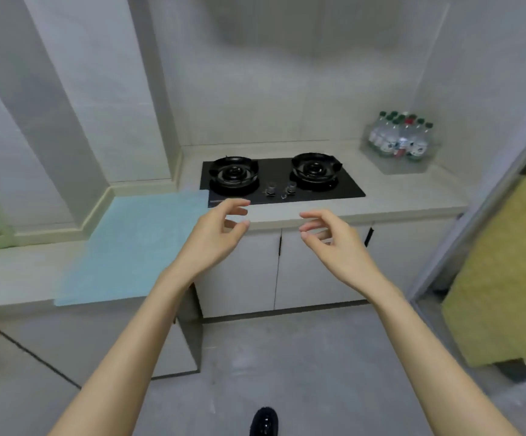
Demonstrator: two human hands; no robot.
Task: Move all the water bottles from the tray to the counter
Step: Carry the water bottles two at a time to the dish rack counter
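At upper right I see water bottles [400,136] with green caps, one red, in a clear tray [393,168]. Centre: black stove [282,180] on the beige counter [412,196]; pale blue mat [135,243] at left.

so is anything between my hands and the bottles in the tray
Nothing visible does. The left hand and right hand are empty, in front of the counter; the water bottles stand in the clear tray at its far right corner, beyond the stove.

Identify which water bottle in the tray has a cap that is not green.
The red-capped bottle, near the middle of the clear tray to the right of the stove. Every other cap visible there is green.
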